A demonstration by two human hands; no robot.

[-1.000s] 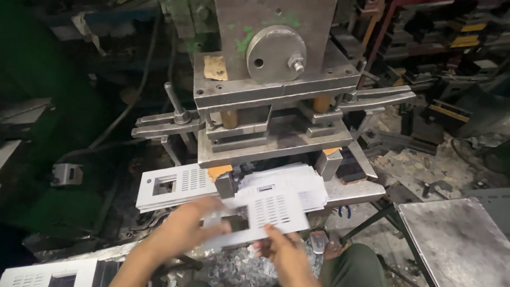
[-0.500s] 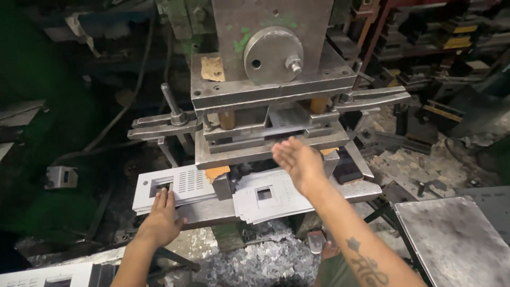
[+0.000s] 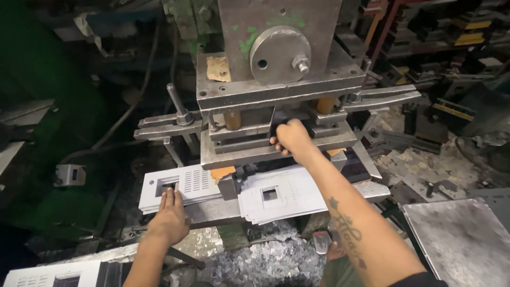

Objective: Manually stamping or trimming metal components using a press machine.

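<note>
Head view: right hand (image 3: 291,139) grips press die (image 3: 276,135); left hand (image 3: 171,215) rests on plate stack's (image 3: 196,183) edge.

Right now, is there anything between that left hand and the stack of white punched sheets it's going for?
Nothing visible. The left hand already lies flat on the near edge of the left stack on the press bed. The right hand is up in the die gap, well apart from that stack.

Plate stacks (image 3: 234,191) below press die (image 3: 276,143)
</note>
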